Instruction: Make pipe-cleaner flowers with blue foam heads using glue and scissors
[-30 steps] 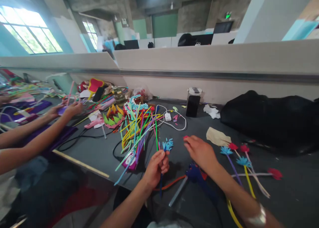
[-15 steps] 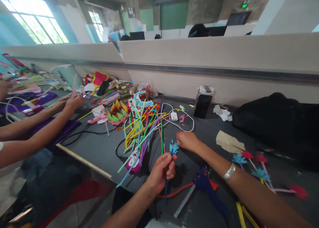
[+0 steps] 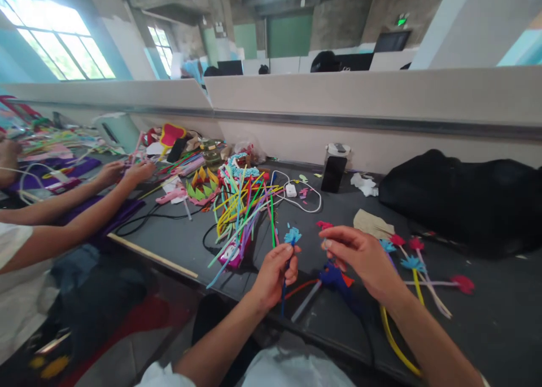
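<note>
My left hand (image 3: 277, 274) is closed around the dark blue stem (image 3: 284, 297) of a light blue pipe-cleaner flower (image 3: 292, 236), which stands upright above the fingers. To its right, my right hand (image 3: 359, 257) hovers over the table, apart from the flower. Its thumb and fingers are pinched together; whatever lies between them is too small to make out. Just beyond those fingertips is a small red piece (image 3: 324, 225). Beneath the hands lies a dark blue glue gun (image 3: 339, 282), with a clear glue stick (image 3: 305, 302) beside it.
Finished red and blue flowers (image 3: 412, 264) lie right of my hand, near a black bag (image 3: 457, 206). A pile of coloured pipe cleaners (image 3: 245, 206) covers a purple power strip (image 3: 231, 255). A phone (image 3: 333, 174) leans upright at the back. A co-worker's hands (image 3: 127, 172) work at left.
My right hand has pulled back from beside the blue flower, moving right and turning, its fingers now pinched. My left hand still holds the flower. The whole view has shifted slightly.
</note>
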Motion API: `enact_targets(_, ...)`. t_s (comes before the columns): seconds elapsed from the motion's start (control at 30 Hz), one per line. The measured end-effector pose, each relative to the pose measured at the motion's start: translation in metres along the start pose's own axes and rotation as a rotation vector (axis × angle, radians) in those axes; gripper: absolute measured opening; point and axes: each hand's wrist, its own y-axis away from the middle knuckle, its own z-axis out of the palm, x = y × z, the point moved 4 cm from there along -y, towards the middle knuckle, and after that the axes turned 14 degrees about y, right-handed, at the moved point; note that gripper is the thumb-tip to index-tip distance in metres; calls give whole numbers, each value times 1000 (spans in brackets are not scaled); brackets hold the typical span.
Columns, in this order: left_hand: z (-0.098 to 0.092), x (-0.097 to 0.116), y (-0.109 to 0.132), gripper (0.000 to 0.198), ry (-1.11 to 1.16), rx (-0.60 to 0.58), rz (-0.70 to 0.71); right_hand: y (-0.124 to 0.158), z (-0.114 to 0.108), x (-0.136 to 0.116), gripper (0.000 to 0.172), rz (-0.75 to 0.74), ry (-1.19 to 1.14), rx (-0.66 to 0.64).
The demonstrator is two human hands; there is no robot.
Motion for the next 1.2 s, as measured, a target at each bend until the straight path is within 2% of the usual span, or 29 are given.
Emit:
enact_targets(0.07, 18, -2, 13, 24, -17, -17, -19, 22, -3, 1, 33, 16, -65, 72)
enact_targets(0.13, 36, -6, 27, 25, -32, -31, -44, 38, -5, -1, 30, -22, -24, 168)
enact_targets(0.23, 56, -13, 46, 26, -44, -42, -71, 57, -7, -11, 18, -179, 126, 300)
enact_targets(0.33, 67, -19, 59, 26, -60, -75, -77, 73, -9, -25, 13, -337, 265, 373)
enact_targets(0.6, 77, -28, 80, 28, -72, -85, -104, 105, -16, -45, 15, -455, 479, 480)
enact_targets(0.8, 85, -34, 86, 26, -90, -99, -129, 112, -18, -41, 14, -428, 481, 477)
enact_targets(1.2, 89, -39, 88, 24, -144, -102, -141, 122, -22, -42, 17, -444, 549, 565)
